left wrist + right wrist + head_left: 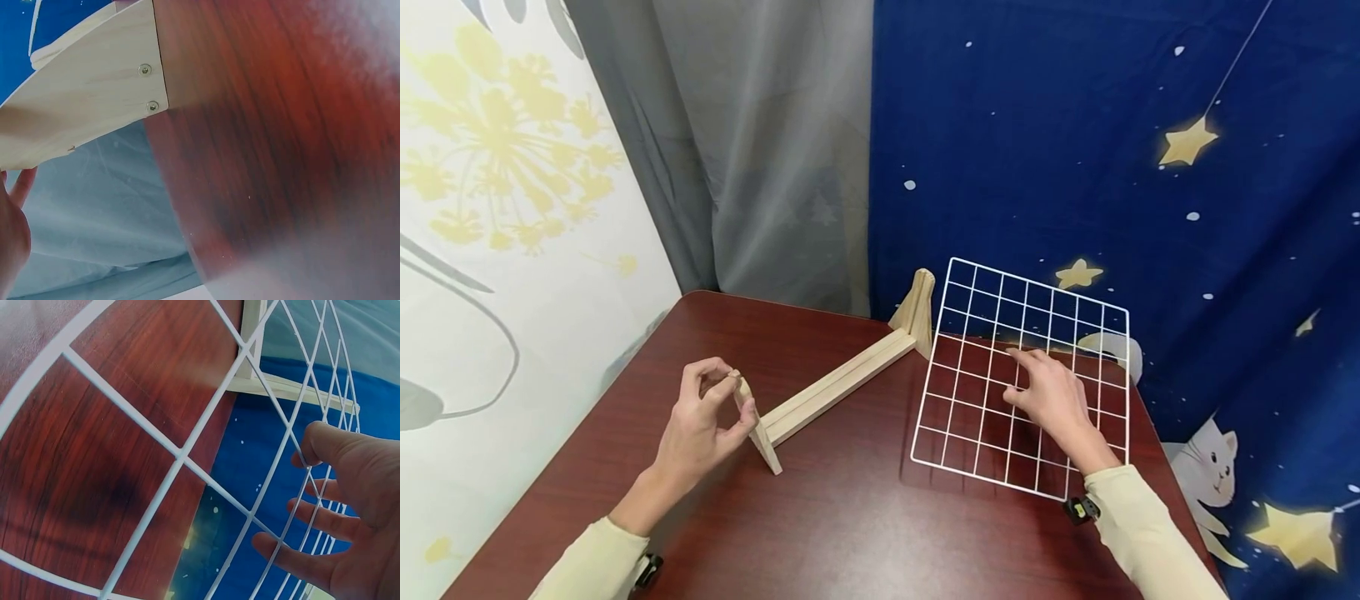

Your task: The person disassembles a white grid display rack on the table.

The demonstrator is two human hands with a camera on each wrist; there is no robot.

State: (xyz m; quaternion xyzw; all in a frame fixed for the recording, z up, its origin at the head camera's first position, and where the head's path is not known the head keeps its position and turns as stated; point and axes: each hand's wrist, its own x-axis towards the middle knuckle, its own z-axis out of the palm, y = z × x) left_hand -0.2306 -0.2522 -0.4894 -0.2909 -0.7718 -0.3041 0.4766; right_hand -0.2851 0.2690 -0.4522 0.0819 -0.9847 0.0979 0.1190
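Note:
My left hand [700,417] pinches the top of the near end panel of a pale wooden stand [842,385], two upright end panels joined by a long grooved bar. In the left wrist view, two screw heads show on the near end panel [94,87]; only part of the hand [14,231] is visible there. My right hand [1054,398] holds a white wire grid [958,367] by its inner wires, right of the stand. Fingers of the right hand [350,512] reach among the wires in the right wrist view. The grid is tilted above the tabletop.
Everything is over a dark red-brown wooden table [850,525] with rounded corners. Behind it hang a grey curtain [782,167] and a blue curtain [1037,125] with stars. A white patterned surface [512,250] borders the left side.

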